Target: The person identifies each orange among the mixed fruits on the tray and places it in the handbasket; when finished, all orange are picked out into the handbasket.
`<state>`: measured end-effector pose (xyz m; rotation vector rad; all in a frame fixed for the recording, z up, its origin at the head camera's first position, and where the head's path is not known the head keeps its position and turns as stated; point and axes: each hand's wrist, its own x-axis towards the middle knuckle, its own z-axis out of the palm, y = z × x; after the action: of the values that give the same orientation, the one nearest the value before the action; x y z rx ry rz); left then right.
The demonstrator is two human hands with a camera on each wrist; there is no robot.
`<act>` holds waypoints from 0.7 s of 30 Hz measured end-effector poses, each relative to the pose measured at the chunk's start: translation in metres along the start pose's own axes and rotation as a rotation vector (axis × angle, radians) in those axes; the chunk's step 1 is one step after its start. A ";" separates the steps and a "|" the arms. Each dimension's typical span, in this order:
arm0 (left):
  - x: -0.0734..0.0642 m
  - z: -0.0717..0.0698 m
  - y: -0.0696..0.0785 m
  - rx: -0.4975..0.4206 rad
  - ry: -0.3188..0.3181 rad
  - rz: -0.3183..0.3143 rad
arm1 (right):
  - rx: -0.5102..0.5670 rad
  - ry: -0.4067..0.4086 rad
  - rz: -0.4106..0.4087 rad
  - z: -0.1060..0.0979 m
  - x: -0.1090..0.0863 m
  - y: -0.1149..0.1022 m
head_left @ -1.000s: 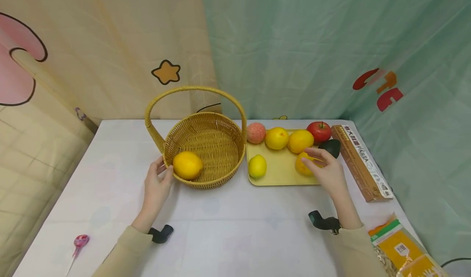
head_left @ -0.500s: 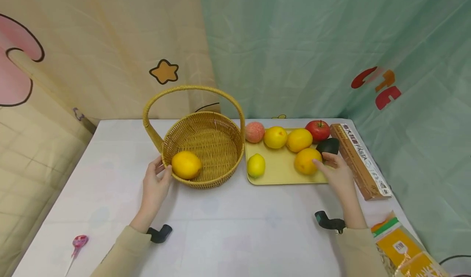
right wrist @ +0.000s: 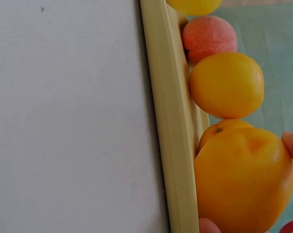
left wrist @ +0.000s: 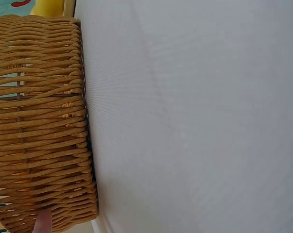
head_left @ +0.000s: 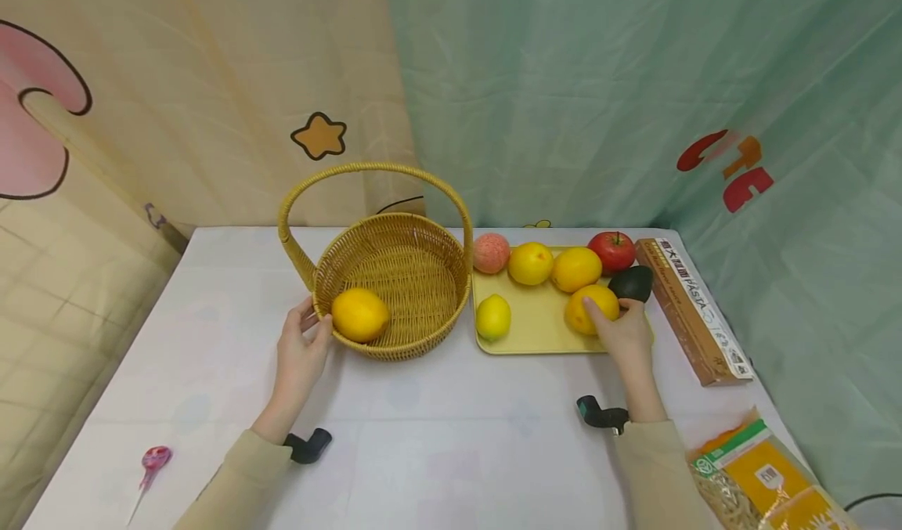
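Note:
My left hand (head_left: 303, 350) holds the near left rim of a round wicker basket (head_left: 430, 295). One fingertip (left wrist: 43, 221) shows against the woven wall in the left wrist view. An orange-yellow fruit (head_left: 359, 315) lies inside the basket by that rim. On the right, my right hand (head_left: 625, 333) grips an orange (head_left: 583, 311) over a pale yellow tray (head_left: 532, 344), thumb on its near side. The right wrist view shows the orange (right wrist: 243, 179) large, with fingertips at opposite edges. A dark green avocado-like fruit (head_left: 634, 283) sits right behind this hand.
Along the tray's back are a pink peach-like fruit (head_left: 491, 253), two yellow fruits and a red apple (head_left: 611, 251). A lemon (head_left: 493, 317) lies at its left. A pasta box (head_left: 694, 311), an orange-green packet (head_left: 764, 475) and a lollipop (head_left: 155, 459) lie farther out.
My right hand drew back a little to the right, then came in around the orange and now grips it. The left hand and basket stay in place.

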<state>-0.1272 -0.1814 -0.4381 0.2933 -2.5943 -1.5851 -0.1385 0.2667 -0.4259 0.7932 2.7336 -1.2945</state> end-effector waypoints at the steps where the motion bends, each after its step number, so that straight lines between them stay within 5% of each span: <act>1: 0.000 0.000 0.000 -0.001 0.000 0.001 | 0.010 -0.008 0.014 0.001 0.000 0.000; 14: 0.000 0.001 -0.003 0.002 0.008 -0.012 | 0.195 0.004 0.079 0.013 -0.002 -0.001; 21: 0.001 0.002 -0.003 -0.006 0.007 -0.005 | 0.248 -0.004 -0.054 0.009 -0.022 -0.023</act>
<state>-0.1281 -0.1809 -0.4420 0.3043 -2.5845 -1.5905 -0.1312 0.2380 -0.4099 0.7326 2.6405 -1.6681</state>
